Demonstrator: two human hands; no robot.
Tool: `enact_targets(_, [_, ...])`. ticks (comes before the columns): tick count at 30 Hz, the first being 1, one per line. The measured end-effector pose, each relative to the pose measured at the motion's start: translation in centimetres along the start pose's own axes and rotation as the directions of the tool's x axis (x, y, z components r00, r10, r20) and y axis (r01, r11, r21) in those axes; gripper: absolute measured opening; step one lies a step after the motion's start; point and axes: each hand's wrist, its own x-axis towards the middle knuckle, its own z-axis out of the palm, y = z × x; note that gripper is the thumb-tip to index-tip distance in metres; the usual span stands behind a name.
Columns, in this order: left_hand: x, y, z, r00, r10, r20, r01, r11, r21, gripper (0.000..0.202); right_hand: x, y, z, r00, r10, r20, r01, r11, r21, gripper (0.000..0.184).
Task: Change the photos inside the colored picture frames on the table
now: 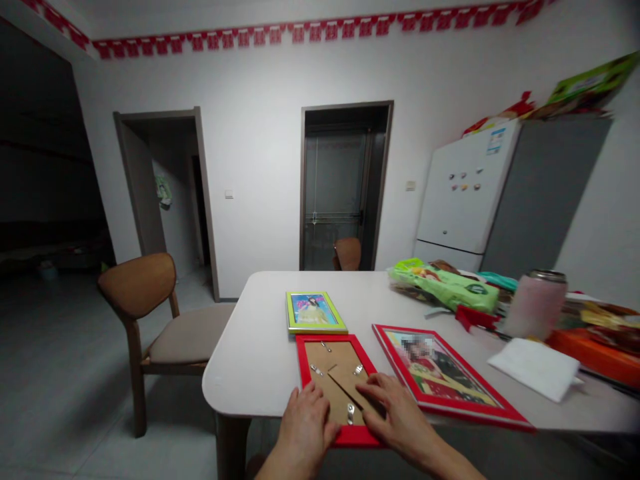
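A red picture frame [301, 360] lies face down, its brown backing board [320, 393] up with several metal clips and a dark slanting stand or slot across it. Its lower end reaches past the table's near edge. My left hand [306, 420] holds the frame's lower left side, fingers bent over the rim. On the lower right side, my right hand [395, 417] grips the frame, its fingers on the board and its thumb close to the bottom clip [351, 413]. Just beyond stands a yellow-green picture frame [315, 312], lying face up. A larger red picture frame [450, 380] lies face up to the right.
The white table [260, 353] has a rounded left corner. On its right side are a pink tumbler [537, 307], white tissues [535, 367], a green bag [450, 287] and an orange tray [595, 357]. A wooden chair [140, 287] stands to the left; a fridge [465, 187] is behind.
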Motion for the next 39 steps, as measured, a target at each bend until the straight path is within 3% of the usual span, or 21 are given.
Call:
enact_targets(3, [-0.4, -0.1, 0.0, 1.0, 0.004, -0.011, -0.004, 1.0, -0.02, 0.03, -0.3, -0.1, -0.1, 1.0, -0.018, -0.004, 0.018, 1.0, -0.025, 0.034])
enact_targets(7, [-0.9, -0.4, 0.3, 0.997, 0.082, 0.017, -0.08, 0.995, -0.056, 0.055, 0.7, 0.3, -0.4, 0.999, -0.034, 0.012, 0.035, 0.998, -0.046, 0.035])
enact_targets(14, [-0.8, -0.3, 0.1, 0.999, 0.05, 0.015, -0.049, 0.998, -0.028, 0.061, 2.8, 0.4, -0.3, 1.0, 0.013, 0.013, -0.01, 0.968, -0.252, 0.033])
enact_targets(24, [-1.1, -0.2, -0.2, 0.999, 0.043, 0.009, -0.043, 0.998, -0.041, 0.065, 1.8, 0.5, -0.4, 1.0, -0.002, 0.009, 0.003, 0.988, -0.154, 0.033])
enact_targets(27, [-1.1, -0.4, -0.1, 0.999, 0.04, 0.015, -0.039, 0.998, -0.052, 0.067, 0.7, -0.5, -0.6, 0.997, -0.081, 0.008, 0.082, 0.99, -0.115, 0.035])
enact_targets(32, [-1.0, -0.4, -0.3, 0.999, 0.034, 0.037, -0.032, 0.998, -0.054, 0.057, -1.0, -2.9, -1.2, 0.956, -0.273, 0.111, 0.272, 0.962, 0.027, 0.028])
enact_targets(39, [-1.0, -0.5, -0.5, 0.999, 0.036, 0.038, -0.033, 0.998, -0.059, 0.057, -1.8, -3.6, -2.2, 0.927, -0.322, 0.191, 0.324, 0.946, 0.018, 0.026])
